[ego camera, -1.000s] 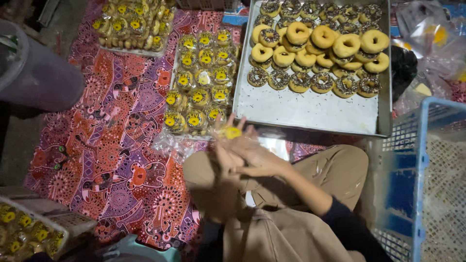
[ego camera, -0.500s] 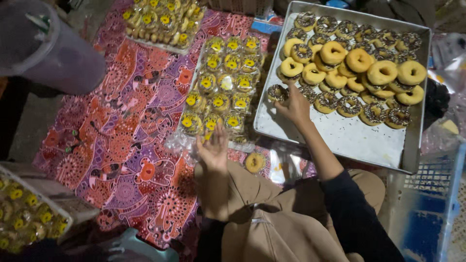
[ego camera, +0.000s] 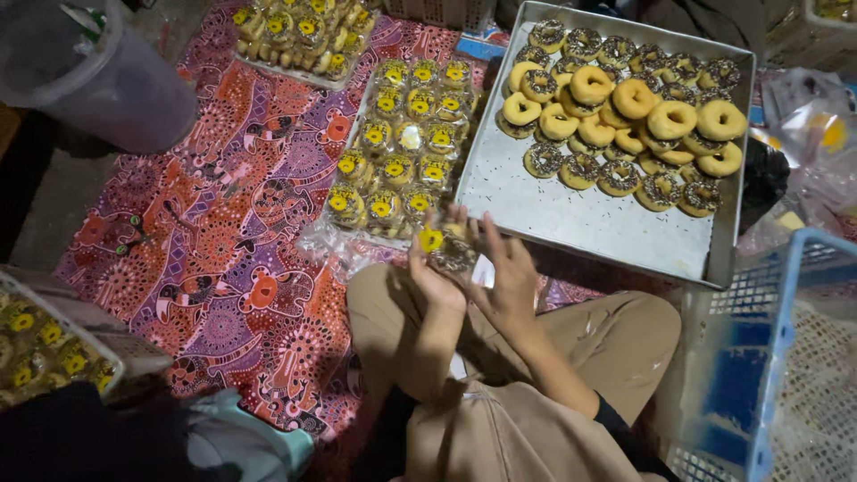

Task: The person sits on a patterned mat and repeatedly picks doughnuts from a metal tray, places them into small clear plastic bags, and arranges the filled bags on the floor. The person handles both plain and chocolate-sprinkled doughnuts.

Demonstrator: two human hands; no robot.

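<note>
My left hand (ego camera: 432, 272) and my right hand (ego camera: 509, 277) are raised together above my knees, both gripping a sprinkled doughnut (ego camera: 453, 253) inside a small clear bag with a yellow sticker. Just beyond them lies a block of bagged doughnuts (ego camera: 400, 143) with yellow stickers on the patterned cloth (ego camera: 223, 223). To the right a metal tray (ego camera: 571, 214) holds several plain and sprinkled doughnuts (ego camera: 625, 116) at its far end.
A second batch of bagged doughnuts (ego camera: 299, 31) lies farther back. A dark plastic tub (ego camera: 89, 76) stands at the left. A blue basket (ego camera: 777, 357) is at the right, a crate of bagged doughnuts (ego camera: 45, 339) at the lower left.
My right hand reached to the tray, took a sprinkled doughnut and came back to my left hand. Both now hold it in a bag.
</note>
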